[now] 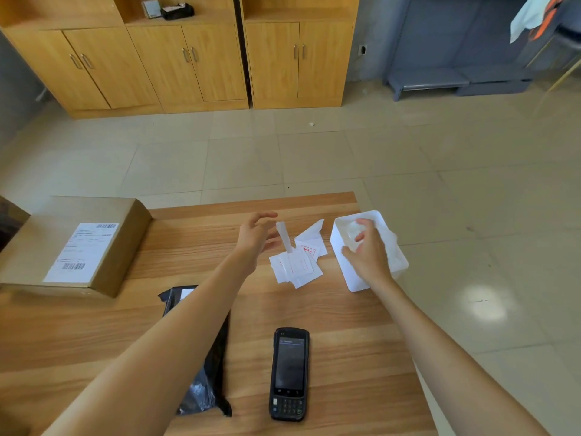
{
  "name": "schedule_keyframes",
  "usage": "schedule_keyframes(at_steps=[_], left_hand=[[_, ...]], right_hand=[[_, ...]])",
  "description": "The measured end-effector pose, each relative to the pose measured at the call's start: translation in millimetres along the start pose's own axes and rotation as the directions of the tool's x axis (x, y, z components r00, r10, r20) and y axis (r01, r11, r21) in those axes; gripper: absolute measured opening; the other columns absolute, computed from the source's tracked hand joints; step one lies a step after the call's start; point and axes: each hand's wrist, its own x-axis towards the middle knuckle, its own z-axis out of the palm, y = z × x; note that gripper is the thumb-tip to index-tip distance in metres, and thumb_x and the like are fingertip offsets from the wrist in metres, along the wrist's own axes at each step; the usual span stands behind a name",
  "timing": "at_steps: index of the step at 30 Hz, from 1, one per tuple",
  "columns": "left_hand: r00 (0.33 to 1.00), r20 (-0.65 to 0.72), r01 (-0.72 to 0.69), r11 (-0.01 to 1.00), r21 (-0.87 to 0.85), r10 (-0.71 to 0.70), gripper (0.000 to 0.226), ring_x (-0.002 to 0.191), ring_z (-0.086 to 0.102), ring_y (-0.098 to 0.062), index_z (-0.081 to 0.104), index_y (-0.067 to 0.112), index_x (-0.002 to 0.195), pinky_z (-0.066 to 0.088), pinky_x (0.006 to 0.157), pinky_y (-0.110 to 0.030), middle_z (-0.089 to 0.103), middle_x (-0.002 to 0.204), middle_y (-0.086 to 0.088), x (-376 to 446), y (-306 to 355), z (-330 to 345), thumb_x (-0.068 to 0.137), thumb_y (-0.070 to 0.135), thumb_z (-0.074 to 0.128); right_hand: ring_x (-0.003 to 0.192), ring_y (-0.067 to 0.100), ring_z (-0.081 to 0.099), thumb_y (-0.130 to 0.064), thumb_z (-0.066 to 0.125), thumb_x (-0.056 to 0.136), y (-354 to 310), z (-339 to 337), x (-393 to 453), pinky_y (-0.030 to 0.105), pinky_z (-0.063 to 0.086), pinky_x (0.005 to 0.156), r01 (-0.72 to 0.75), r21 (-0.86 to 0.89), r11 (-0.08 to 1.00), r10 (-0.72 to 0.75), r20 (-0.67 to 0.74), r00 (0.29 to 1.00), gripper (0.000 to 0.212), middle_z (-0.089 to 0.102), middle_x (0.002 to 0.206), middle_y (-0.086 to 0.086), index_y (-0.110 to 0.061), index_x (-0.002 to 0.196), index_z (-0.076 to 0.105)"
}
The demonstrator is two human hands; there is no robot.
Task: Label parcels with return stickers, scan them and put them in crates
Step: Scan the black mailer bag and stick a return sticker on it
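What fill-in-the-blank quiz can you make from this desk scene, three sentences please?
1. The handheld scanner lies on the wooden ____.
2. The right hand reaches into the ____ bin.
3. The cardboard box with a shipping label sits to the ____ of the sticker pile.

Missing words: table; white; left

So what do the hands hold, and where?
Left hand holds nothing; a paper strip stands beside its fingers. Right hand grips the white box at its rim.
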Motion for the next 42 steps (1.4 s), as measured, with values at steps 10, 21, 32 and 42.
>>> schedule_keyframes(at_steps=[10,21,32,42], left_hand=[[0.998,-0.032,-0.047,0.998,-0.029,0.046,0.014,0.074,0.059,-0.018,0.058,0.017,0.08,0.052,0.068,-0.031,0.059,0.082,-0.001,-24,18,-37,0.093,0.015,0.053],[0.997,0.039,-0.066,0.998,0.009,0.065,0.024,0.075,0.064,-0.017,0.063,0.013,0.094,0.052,0.067,-0.028,0.064,0.086,0.001,-53,20,-107,0.094,0.036,0.058],[0.977,0.186,-0.096,0.994,-0.058,0.105,0.041,0.089,0.066,-0.025,0.052,0.023,0.124,0.055,0.077,-0.032,0.065,0.109,-0.015,-67,9,-159,0.088,0.008,0.065],[0.945,0.307,-0.084,0.99,-0.114,0.115,0.022,0.083,0.069,-0.019,0.056,0.01,0.097,0.058,0.08,-0.027,0.069,0.09,-0.009,-68,1,-186,0.085,-0.006,0.064]], right_hand=[[0.093,0.001,0.056,-0.027,0.08,0.076,-79,45,-48,0.01,0.04,0.071,0.073,0.267,0.961,-0.178,0.393,0.902,0.041,0.058,0.105,-0.013,-0.021,0.108,0.055],[0.08,0.006,0.057,-0.016,0.059,0.094,-129,77,-86,0.018,0.045,0.069,-0.032,0.449,0.893,-0.125,0.315,0.941,0.005,0.064,0.089,-0.004,-0.019,0.093,0.063],[0.08,0.011,0.059,-0.002,0.058,0.089,-153,108,-115,0.021,0.051,0.072,-0.158,0.557,0.815,-0.037,0.321,0.946,0.013,0.067,0.086,-0.001,-0.014,0.093,0.064],[0.082,0.011,0.068,-0.005,0.057,0.092,-162,116,-124,0.022,0.056,0.078,-0.201,0.642,0.74,0.005,0.294,0.956,0.013,0.071,0.092,0.002,-0.014,0.1,0.063]])
